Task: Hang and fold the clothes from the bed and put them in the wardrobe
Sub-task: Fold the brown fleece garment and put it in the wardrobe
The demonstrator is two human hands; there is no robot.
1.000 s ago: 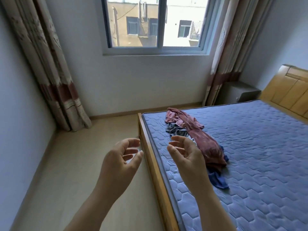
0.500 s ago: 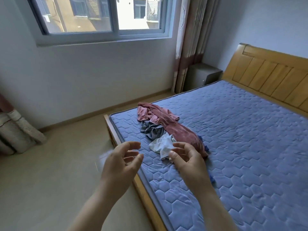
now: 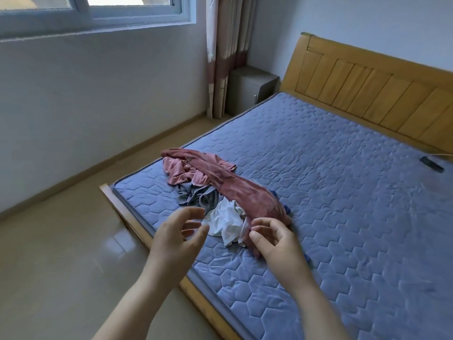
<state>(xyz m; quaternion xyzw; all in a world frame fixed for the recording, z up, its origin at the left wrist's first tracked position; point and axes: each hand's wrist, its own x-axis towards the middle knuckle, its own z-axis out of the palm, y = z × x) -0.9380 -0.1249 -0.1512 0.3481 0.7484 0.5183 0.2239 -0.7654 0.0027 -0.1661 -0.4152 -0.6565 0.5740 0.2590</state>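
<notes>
While left hand (image 3: 176, 239) and right hand (image 3: 277, 244) hover empty, fingers loosely curled and apart, clothes pile (image 3: 196, 196) lies on mattress (image 3: 343, 192) near foot corner. Maroon garment (image 3: 245, 192): long axis 10-to-4 o'clock, near end just beside right hand, the nearer one. White garment (image 3: 228, 222) between hands, 12 o'clock.

No text, label, brand, number or sign is showing legibly anywhere. The heaped clothes (image 3: 229, 190) are lying with no readable print or tag facing the camera. The bed (image 3: 343, 197) is showing only its quilted pattern. The small dark object (image 3: 432, 164) near the headboard (image 3: 367, 94) is appearing too small to read.
</notes>
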